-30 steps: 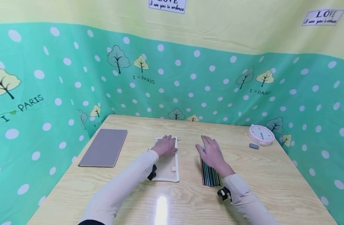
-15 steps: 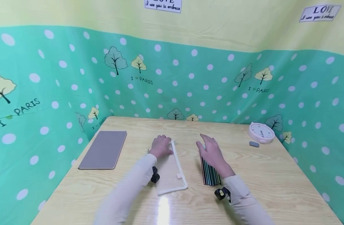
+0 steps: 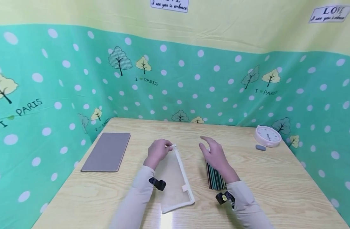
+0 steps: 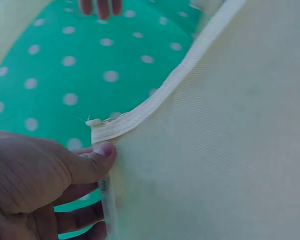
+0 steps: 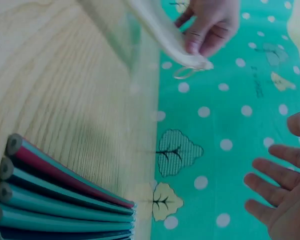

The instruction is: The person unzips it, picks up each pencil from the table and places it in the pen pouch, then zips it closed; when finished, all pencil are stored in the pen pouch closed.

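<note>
A translucent pouch with a white edge [image 3: 182, 168] is tilted up off the table in the head view. My left hand [image 3: 158, 152] pinches its far corner; the left wrist view shows the thumb [image 4: 104, 150] on the pouch [image 4: 215, 135] beside the zip end. My right hand [image 3: 217, 156] is held over a bundle of pencils [image 3: 215, 178], fingers spread and slightly bent, gripping nothing. In the right wrist view the pencils [image 5: 65, 200] lie side by side, apart from the right hand [image 5: 290, 185].
A grey notebook [image 3: 107, 152] lies at the table's left. At the far right stand a round pink clock [image 3: 267, 136] and a small grey eraser [image 3: 260, 148]. A patterned cloth [image 3: 192, 79] hangs behind the wooden table [image 3: 272, 190].
My left hand has gone from lying on the pouch to pinching its corner. The pouch has turned and lifted, its near end coming closer. My right hand has barely moved.
</note>
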A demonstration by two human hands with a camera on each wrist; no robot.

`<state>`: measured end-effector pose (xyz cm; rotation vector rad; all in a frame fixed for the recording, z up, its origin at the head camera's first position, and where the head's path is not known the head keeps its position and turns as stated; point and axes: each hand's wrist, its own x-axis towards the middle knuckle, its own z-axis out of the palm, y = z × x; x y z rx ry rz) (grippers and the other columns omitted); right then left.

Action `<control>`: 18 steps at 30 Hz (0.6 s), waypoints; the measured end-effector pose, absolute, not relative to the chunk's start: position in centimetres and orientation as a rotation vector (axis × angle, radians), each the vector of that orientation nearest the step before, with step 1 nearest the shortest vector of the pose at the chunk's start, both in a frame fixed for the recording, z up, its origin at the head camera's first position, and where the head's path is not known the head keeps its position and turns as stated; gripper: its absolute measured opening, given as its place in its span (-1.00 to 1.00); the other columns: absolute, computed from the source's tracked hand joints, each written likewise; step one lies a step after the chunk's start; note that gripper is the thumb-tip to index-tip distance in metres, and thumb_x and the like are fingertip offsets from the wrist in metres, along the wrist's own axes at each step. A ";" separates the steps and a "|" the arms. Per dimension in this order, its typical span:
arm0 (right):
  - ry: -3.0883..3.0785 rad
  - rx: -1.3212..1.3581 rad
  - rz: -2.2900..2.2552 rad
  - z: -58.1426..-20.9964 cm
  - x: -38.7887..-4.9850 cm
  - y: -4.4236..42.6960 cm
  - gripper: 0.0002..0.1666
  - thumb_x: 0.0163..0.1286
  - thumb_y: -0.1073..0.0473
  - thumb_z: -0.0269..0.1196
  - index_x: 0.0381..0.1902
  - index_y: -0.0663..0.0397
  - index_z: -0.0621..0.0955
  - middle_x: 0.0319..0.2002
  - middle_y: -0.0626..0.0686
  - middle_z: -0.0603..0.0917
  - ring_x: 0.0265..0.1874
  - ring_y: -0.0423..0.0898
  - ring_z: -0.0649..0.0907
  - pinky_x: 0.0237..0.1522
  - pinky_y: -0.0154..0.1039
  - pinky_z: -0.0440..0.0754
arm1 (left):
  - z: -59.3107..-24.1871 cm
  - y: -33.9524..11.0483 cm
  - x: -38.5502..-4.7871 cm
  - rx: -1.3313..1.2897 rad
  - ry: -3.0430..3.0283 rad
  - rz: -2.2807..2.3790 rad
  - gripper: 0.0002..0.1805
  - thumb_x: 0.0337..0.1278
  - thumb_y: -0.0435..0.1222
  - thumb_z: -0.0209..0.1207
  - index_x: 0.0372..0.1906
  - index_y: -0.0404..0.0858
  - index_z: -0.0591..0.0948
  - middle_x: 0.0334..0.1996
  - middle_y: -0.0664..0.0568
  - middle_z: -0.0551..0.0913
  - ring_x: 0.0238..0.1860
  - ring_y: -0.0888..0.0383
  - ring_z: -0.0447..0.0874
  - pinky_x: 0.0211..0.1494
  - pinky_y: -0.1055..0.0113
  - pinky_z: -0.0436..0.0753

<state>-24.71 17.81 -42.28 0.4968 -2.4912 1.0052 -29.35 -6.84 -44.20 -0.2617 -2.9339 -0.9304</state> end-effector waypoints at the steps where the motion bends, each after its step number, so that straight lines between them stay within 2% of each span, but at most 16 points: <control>1: -2.475 0.539 0.975 -42.4 -24.6 17.5 -0.58 0.51 0.27 0.23 0.21 0.43 0.59 0.17 0.37 0.67 0.23 0.31 0.62 0.30 0.23 0.60 | -44.1 -6.9 -29.1 -0.267 -2.928 -0.942 -0.82 0.30 -0.20 0.36 -0.07 -0.10 0.82 -0.05 0.00 0.81 -0.19 0.07 0.72 -0.31 0.23 0.64; 4: -2.471 0.681 0.876 -42.5 -24.6 16.0 -0.64 0.40 0.32 0.32 0.11 0.39 0.66 0.06 0.32 0.74 0.11 0.25 0.70 0.21 0.15 0.69 | -44.0 -7.3 -28.8 -0.305 -2.925 -0.966 -0.82 0.32 -0.20 0.35 -0.07 -0.11 0.82 -0.07 0.01 0.82 -0.14 0.05 0.74 -0.26 0.20 0.67; 9: -2.523 0.897 0.758 -42.2 -25.3 13.5 -0.59 0.33 0.32 0.39 0.12 0.37 0.65 0.04 0.28 0.75 0.07 0.20 0.73 0.16 0.06 0.73 | -43.6 -7.7 -29.1 -0.357 -2.927 -0.982 -0.82 0.34 -0.19 0.33 -0.06 -0.11 0.83 -0.09 0.01 0.82 -0.09 0.03 0.75 -0.12 0.11 0.72; 14: -2.598 0.886 0.775 -43.1 -26.3 12.2 -0.50 0.31 0.32 0.44 0.17 0.39 0.60 0.07 0.33 0.72 0.05 0.21 0.72 0.10 0.06 0.76 | -43.5 -7.8 -28.9 -0.415 -2.912 -1.023 -0.82 0.35 -0.20 0.32 -0.06 -0.13 0.82 -0.10 0.02 0.82 -0.09 0.04 0.77 -0.07 0.09 0.73; 18: -2.703 0.843 0.864 -43.9 -27.0 11.4 -0.53 0.37 0.28 0.41 0.16 0.37 0.58 0.06 0.33 0.72 0.04 0.20 0.73 0.12 0.03 0.76 | -43.3 -7.7 -28.8 -0.469 -2.892 -1.030 -0.82 0.35 -0.22 0.32 -0.06 -0.15 0.82 -0.13 0.01 0.82 -0.14 0.07 0.75 -0.11 0.13 0.72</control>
